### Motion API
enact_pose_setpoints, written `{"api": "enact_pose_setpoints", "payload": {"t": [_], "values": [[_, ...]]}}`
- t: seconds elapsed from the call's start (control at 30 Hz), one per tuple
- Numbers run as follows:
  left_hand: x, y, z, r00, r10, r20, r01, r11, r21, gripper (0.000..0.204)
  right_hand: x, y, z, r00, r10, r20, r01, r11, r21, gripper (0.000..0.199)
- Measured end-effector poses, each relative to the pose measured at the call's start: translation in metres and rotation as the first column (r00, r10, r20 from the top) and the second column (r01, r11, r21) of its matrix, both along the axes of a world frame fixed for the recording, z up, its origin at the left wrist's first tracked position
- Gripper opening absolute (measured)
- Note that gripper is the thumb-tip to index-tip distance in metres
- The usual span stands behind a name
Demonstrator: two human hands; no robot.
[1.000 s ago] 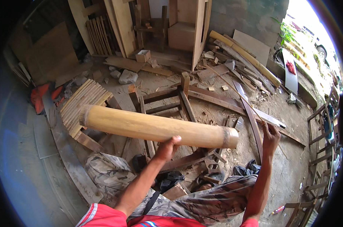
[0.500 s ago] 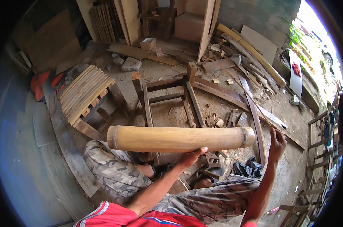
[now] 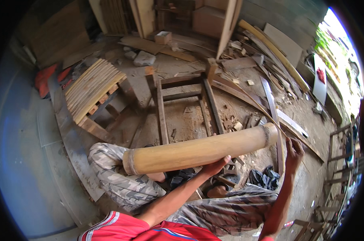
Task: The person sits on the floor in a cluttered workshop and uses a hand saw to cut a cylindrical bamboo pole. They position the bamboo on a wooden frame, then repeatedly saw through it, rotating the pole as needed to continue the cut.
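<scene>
The left hand [image 3: 217,166] had tilted its gripped bamboo tube [image 3: 202,149], the tube's right end nearing the thin stick [image 3: 268,112] the right hand [image 3: 295,153] pinched.

Grey stone [image 3: 144,58], small box [image 3: 163,39], crumpled black plastic [image 3: 264,178]

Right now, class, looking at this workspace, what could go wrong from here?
1. Only the left hand holds the thick bamboo tube, so it might tip or roll free.
2. If dropped, it could strike the camouflage-clad legs close by.
3. The thin stick in the right hand extends well beyond the fingers, so it could snag on the planks.
</scene>
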State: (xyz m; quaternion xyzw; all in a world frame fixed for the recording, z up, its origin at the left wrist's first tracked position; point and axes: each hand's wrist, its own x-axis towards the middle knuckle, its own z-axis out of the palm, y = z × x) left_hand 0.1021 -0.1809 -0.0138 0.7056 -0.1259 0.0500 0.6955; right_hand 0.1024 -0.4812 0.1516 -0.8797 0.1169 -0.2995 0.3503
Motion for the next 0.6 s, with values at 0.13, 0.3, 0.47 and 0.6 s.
{"api": "enact_pose_setpoints", "payload": {"t": [0.13,0.3,0.47,0.6], "values": [[0.007,0.008,-0.009,0.994,-0.093,-0.059,0.089,0.993,-0.075,0.104,0.007,0.016,0.008,0.999,0.019,-0.033,-0.019,1.000,0.011,0.019],[0.012,0.003,-0.014,0.996,-0.043,-0.081,0.039,0.998,-0.052,0.101,0.009,0.012,0.007,0.999,0.034,0.004,-0.034,0.999,-0.033,0.017],[0.010,0.004,-0.027,0.994,-0.023,-0.103,0.012,0.993,-0.114,0.105,0.010,0.015,0.010,0.996,0.082,-0.020,-0.082,0.996,-0.034,0.017],[0.006,0.005,-0.016,0.989,-0.029,-0.143,0.013,0.994,-0.107,0.090,0.017,0.018,0.013,0.988,0.147,-0.042,-0.151,0.982,-0.111,0.015]]}}
